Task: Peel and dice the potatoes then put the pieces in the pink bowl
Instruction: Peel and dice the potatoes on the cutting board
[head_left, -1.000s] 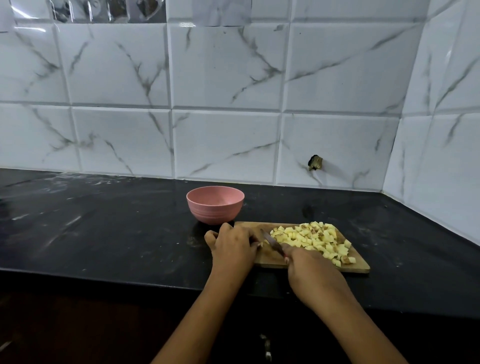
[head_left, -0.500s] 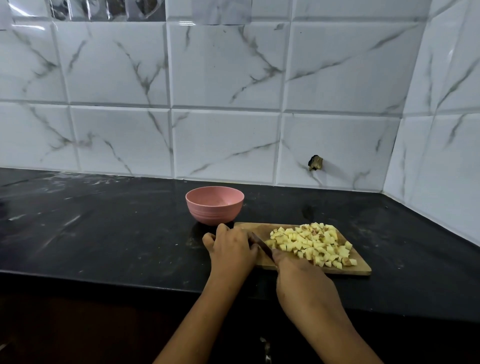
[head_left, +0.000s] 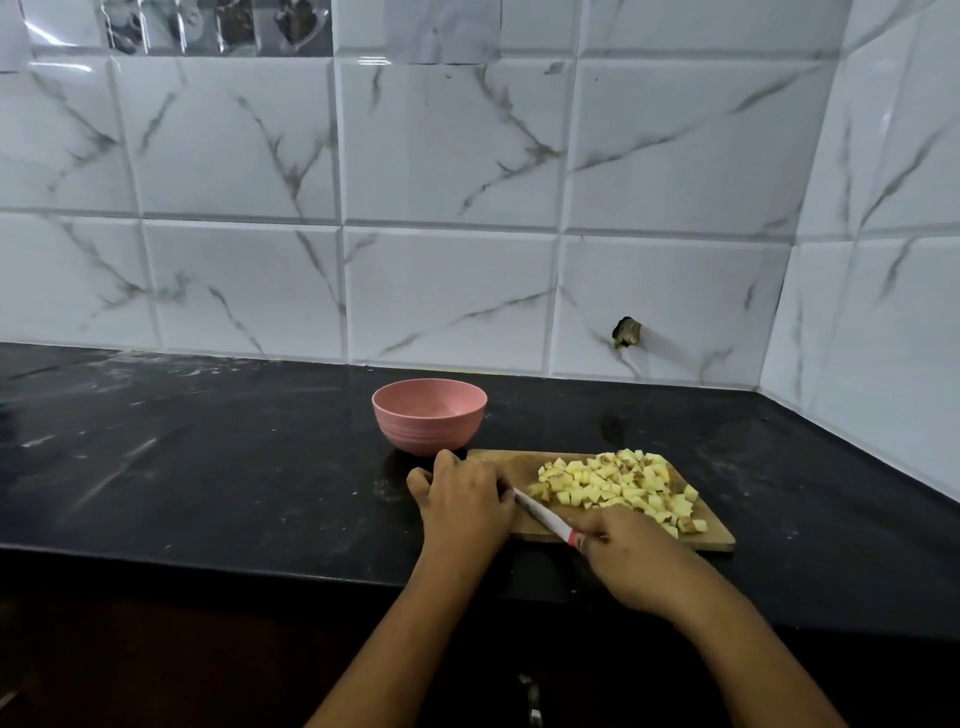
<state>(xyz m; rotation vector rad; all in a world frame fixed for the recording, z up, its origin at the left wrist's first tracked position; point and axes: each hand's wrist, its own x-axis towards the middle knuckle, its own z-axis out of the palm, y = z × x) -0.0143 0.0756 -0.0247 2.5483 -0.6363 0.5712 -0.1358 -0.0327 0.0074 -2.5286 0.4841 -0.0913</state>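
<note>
**Tabletop** (head_left: 208, 467): black stone, glossy, with pale streaks and smudges. It runs the width of the view and meets the wall at the back and on the right.

**Pink bowl** (head_left: 429, 415): round, ribbed near the base, standing upright on the tabletop. It sits just behind the far left corner of the board, near the left hand but apart from it.

**Wooden cutting board** (head_left: 714, 532): rectangular, lying flat on the tabletop near its front edge, to the right of the bowl.

**Diced potato pieces** (head_left: 618, 483): small pale yellow cubes, some with brown skin showing. They are heaped loosely over the middle and right of the board. All visible pieces lie on the board.

**Knife** (head_left: 543, 515): narrow pale blade with a red band where it meets the handle. It lies slantwise over the near left part of the board, with the tip pointing towards the left hand and reaching its knuckles.

**Right hand** (head_left: 634, 561): at the board's near edge, with fingers wrapped round the knife handle, gripping it.

**Left hand** (head_left: 462, 499): back upward over the board's left end, fingers curled down and thumb out to the left. Its underside is hidden, so I cannot tell whether it holds anything.

**Tiled wall** (head_left: 447, 156): large white tiles with grey marble veining. One low tile to the right has a dark hole (head_left: 627, 332).

**Metal fitting** (head_left: 532, 701): on the dark front below the tabletop edge, too dim to identify.
</note>
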